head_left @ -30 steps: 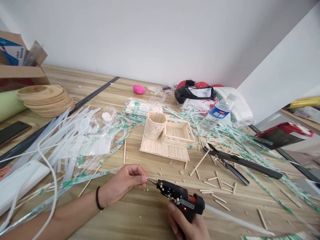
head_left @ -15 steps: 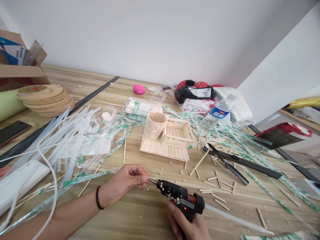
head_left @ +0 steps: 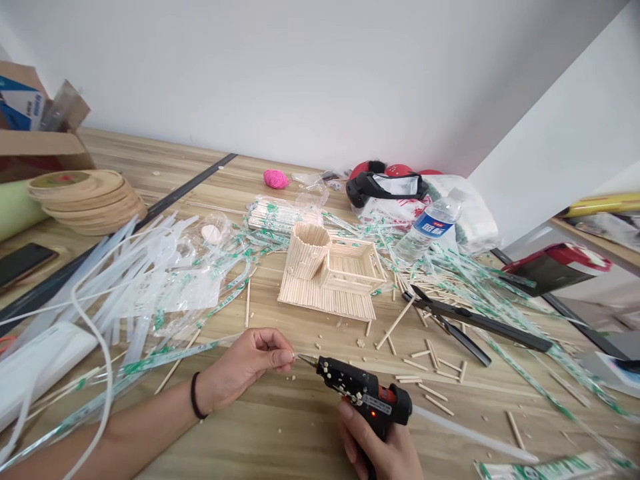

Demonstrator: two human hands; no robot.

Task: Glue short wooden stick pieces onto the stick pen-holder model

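My left hand is closed in a pinch, its fingertips at the metal nozzle of a black glue gun; whatever sits between them is too small to make out. My right hand is wrapped round the glue gun's handle, where a red light glows. A clear glue stick sticks out of the gun's back. Beyond both hands stands a wooden stick model: a flat base bearing a round cup and a rectangular slatted box.
Black cutters and short sticks lie at the right. A water bottle and pink yarn are farther back. Glue sticks, a white cable and wooden discs are on the left.
The glue gun has shifted slightly right, its nozzle a little farther from my left fingertips. The view has turned slightly.
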